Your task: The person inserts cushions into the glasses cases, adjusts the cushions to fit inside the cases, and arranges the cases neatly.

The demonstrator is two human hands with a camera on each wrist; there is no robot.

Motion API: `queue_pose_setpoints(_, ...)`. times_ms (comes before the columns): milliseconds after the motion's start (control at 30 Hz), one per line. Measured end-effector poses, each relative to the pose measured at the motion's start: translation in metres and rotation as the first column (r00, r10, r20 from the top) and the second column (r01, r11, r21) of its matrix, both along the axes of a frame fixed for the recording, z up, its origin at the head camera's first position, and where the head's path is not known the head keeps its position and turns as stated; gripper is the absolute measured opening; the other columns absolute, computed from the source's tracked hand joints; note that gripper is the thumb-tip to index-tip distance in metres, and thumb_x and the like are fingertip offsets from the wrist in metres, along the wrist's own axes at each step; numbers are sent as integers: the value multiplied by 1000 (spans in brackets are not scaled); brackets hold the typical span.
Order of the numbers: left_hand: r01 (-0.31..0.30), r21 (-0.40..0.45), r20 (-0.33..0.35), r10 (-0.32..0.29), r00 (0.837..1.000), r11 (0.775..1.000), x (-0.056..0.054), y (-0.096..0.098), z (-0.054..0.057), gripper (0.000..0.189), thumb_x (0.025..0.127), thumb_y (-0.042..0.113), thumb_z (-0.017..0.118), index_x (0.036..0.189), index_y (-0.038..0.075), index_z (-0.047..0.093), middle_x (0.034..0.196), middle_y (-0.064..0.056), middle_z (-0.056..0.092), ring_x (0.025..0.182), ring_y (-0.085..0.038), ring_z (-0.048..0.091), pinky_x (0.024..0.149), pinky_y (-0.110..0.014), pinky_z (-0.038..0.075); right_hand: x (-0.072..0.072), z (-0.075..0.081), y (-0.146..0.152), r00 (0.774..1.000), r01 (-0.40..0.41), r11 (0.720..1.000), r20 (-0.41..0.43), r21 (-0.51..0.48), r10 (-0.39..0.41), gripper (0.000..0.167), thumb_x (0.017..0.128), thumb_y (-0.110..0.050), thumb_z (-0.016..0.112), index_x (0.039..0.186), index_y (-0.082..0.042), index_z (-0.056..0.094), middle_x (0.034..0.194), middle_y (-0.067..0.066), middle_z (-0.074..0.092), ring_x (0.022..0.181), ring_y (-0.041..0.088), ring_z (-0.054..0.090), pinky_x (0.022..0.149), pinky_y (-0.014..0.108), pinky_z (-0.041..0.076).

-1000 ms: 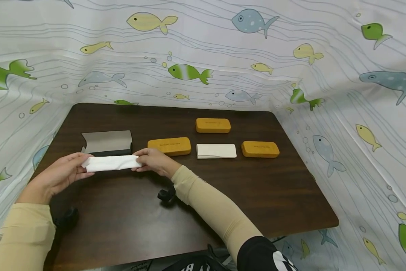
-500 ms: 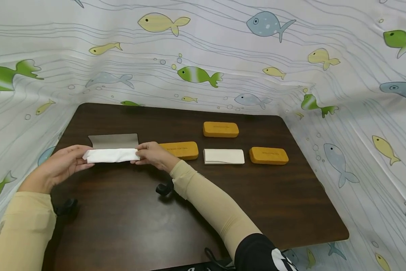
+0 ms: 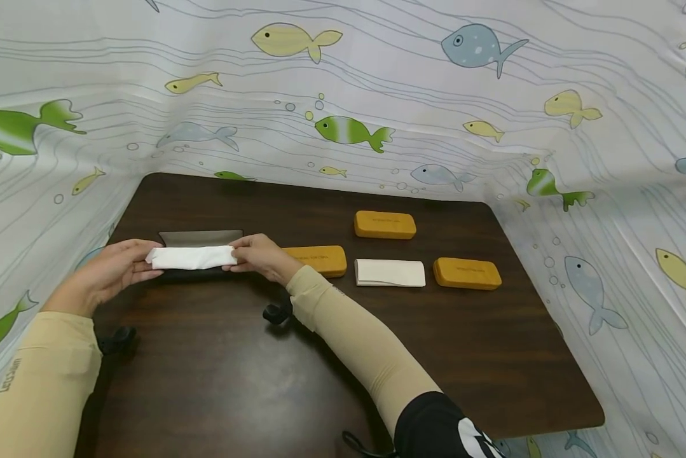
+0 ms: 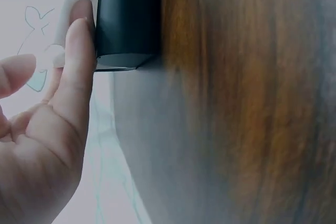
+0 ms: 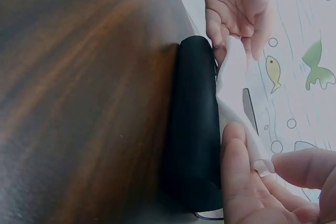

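A long, narrow folded white cloth [image 3: 191, 257] is stretched level between my two hands. Its left end sits between the thumb and fingers of my left hand [image 3: 110, 273]. My right hand [image 3: 264, 257] pinches the other end, with thumb and fingers on either side of it in the right wrist view. Directly below and behind the cloth is a black glasses case [image 5: 194, 124], its lid raised with the grey inner side [image 3: 202, 238] facing me. The cloth overlaps the case opening in the head view, so the inside is hidden.
A yellow case [image 3: 322, 259] lies just right of my right hand, partly covered by it. Farther right are a folded cream cloth [image 3: 390, 273] and another yellow case [image 3: 467, 273]; a third yellow case [image 3: 385, 225] sits behind. A fish-print curtain [image 3: 377, 83] surrounds the dark wooden table [image 3: 297, 381].
Both hands have carried the white cloth away from me, from in front of the open black case to over it, covering more of the lid. The head view has shifted slightly left.
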State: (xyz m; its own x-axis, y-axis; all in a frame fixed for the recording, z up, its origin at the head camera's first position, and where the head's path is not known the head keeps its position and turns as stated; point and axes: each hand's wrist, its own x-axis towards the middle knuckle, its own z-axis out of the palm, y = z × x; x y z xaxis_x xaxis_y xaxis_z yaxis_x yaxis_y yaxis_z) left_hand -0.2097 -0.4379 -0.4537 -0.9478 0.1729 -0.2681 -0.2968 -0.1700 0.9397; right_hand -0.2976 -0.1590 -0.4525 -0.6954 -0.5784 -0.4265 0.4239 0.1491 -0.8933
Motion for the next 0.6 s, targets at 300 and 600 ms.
queue_pose_setpoints(300, -18, -446, -22, 9, 1000, 895, 2, 6, 8, 41, 110, 24, 41, 129, -13, 43, 111, -9, 51, 86, -2, 64, 80, -22, 58, -4, 3, -1, 998, -47, 996, -38, 71, 49, 33, 105, -2, 52, 136, 8, 58, 104, 14, 67, 99, 34, 73, 74, 26, 60)
queue_pose_setpoints(600, -95, -538, -121, 35, 992, 838, 9, 9, 8, 48, 111, 23, 37, 136, -19, 35, 118, -9, 56, 87, 5, 65, 78, -22, 59, -10, 6, -2, 998, -57, 993, -24, 99, 60, 34, 106, -5, 52, 136, 10, 57, 87, 14, 70, 80, 24, 74, 65, 23, 59)
